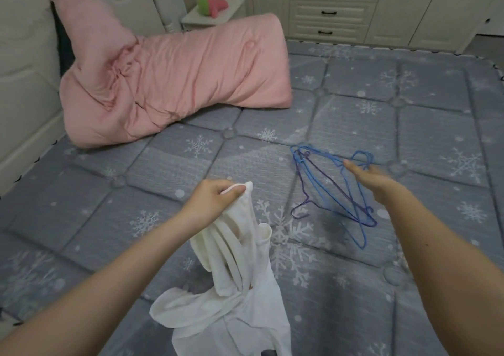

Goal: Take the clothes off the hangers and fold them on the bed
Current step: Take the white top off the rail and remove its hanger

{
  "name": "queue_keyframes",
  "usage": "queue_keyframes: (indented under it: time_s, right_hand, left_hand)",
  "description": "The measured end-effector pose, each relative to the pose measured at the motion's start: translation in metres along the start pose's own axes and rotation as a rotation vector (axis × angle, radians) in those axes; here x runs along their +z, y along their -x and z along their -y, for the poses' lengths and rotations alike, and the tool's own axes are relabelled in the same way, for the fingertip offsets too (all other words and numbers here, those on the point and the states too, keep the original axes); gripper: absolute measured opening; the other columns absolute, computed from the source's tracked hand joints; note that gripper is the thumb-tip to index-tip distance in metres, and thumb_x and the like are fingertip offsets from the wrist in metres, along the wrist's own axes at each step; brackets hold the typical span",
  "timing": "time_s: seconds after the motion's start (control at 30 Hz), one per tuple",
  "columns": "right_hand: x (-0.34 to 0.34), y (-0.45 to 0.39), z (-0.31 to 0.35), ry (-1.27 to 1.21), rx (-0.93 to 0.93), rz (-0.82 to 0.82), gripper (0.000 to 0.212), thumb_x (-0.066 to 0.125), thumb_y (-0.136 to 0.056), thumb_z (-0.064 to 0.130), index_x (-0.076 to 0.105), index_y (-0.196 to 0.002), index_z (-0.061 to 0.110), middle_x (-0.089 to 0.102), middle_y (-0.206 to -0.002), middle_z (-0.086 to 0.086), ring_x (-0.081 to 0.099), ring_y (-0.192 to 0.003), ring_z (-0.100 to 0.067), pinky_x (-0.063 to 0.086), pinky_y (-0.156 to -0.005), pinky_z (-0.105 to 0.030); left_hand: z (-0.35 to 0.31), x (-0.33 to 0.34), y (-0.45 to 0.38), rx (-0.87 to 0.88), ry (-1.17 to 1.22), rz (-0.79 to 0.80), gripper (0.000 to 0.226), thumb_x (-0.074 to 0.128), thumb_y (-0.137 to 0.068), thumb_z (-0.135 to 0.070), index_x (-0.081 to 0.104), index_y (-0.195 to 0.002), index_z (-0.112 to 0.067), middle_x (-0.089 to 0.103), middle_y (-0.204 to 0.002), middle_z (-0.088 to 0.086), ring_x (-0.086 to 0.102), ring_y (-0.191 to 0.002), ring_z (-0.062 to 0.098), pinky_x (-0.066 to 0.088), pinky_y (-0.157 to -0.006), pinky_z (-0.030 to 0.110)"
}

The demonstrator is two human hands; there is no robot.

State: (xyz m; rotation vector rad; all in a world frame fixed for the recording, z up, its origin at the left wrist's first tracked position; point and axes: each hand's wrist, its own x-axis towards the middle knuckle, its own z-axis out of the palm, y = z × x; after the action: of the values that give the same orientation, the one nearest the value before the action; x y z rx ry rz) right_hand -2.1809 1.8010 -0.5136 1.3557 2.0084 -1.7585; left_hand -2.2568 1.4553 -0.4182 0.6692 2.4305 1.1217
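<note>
Head view. The left hand [215, 197] is clamped on the top edge of a white garment [234, 279], fingers curled round a bunched fold together with a pale loop that may be a hanger hook or a cord; which one cannot be told. The garment hangs from that grip and pools on the bed [409, 126] at 6 o'clock. The right hand [373, 181] reaches toward 1 o'clock with fingers extended and apart, holding nothing, its fingertips at or just over the upper end of a pile of blue wire hangers [335, 192]. Contact cannot be confirmed.

Risk 1: the garment is held at a single point. If it is laid down this way, it will likely land twisted, and the fold will start crooked. A second grip point is advisable.

Risk 2: the hangers lie interlocked, just right of the garment. A trailing hem could snag on a hook, and moving one hanger may drag the others.

Risk 3: if a hanger remains inside the garment, pulling the fabric could stretch the neckline.

Surroundings: a pink duvet [174, 83] lies bundled at 10 to 11 o'clock, well apart from the hands. A nightstand [231, 10] carrying a green and pink item [211, 5] stands at 12 o'clock, and a drawer unit [331, 6] at 1 o'clock. The hangers limit flat folding space on the right; the open bed surface at 9 o'clock appears more suitable.
</note>
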Motion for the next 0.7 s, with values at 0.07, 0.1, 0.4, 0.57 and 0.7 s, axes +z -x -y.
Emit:
queue_keyframes:
  time_s: [0.07, 0.1, 0.4, 0.57, 0.7]
  right_hand:
    - [0.003, -0.002, -0.013, 0.099, 0.044, -0.07, 0.104, 0.058, -0.08, 0.061, 0.005, -0.151, 0.006, 0.009, -0.158, -0.01, 0.017, -0.143, -0.033, 0.021, -0.113, -0.05]
    - [0.008, -0.001, -0.019, 0.141, 0.054, -0.059, 0.102, 0.057, -0.08, 0.062, 0.009, -0.15, 0.004, 0.012, -0.158, -0.012, 0.019, -0.142, -0.034, 0.023, -0.113, -0.049]
    - [0.092, 0.055, -0.042, 0.268, -0.073, 0.266, 0.052, 0.063, -0.09, 0.029, 0.048, -0.133, 0.003, 0.049, -0.137, -0.013, 0.047, -0.124, -0.026, 0.038, -0.099, -0.035]
    - [0.129, 0.085, -0.039, 0.322, -0.249, 0.339, 0.07, 0.07, -0.081, 0.007, 0.036, -0.141, 0.014, 0.044, -0.14, -0.003, 0.046, -0.125, -0.022, 0.042, -0.09, -0.026]
    - [0.153, 0.113, -0.023, 0.635, -0.454, 0.484, 0.089, 0.071, -0.072, 0.003, 0.026, -0.147, 0.017, 0.028, -0.152, -0.001, 0.028, -0.14, -0.018, 0.028, -0.108, -0.024]
  left_hand:
    - [0.0, 0.0, 0.0, 0.002, 0.009, 0.006, 0.041, 0.058, -0.092, -0.023, 0.053, -0.067, 0.009, 0.044, -0.065, 0.005, 0.04, -0.063, 0.011, 0.03, -0.057, 0.024]
    - [0.0, 0.0, -0.001, -0.001, 0.013, 0.003, 0.04, 0.058, -0.092, -0.023, 0.054, -0.069, 0.01, 0.046, -0.066, 0.005, 0.041, -0.063, 0.01, 0.031, -0.057, 0.023]
    - [-0.011, -0.005, 0.006, -0.057, -0.012, 0.019, 0.041, 0.058, -0.092, -0.024, 0.045, -0.057, -0.006, 0.04, -0.057, -0.008, 0.035, -0.054, 0.004, 0.028, -0.052, 0.017]
    - [-0.025, -0.026, 0.02, -0.115, 0.027, 0.12, 0.021, 0.065, -0.087, -0.029, 0.071, -0.078, -0.011, 0.063, -0.076, -0.001, 0.055, -0.071, 0.008, 0.04, -0.066, 0.02]
    - [-0.037, -0.048, 0.038, -0.081, 0.039, 0.143, 0.019, 0.066, -0.087, -0.025, 0.073, -0.086, -0.008, 0.066, -0.078, -0.001, 0.056, -0.07, 0.002, 0.042, -0.067, 0.019]
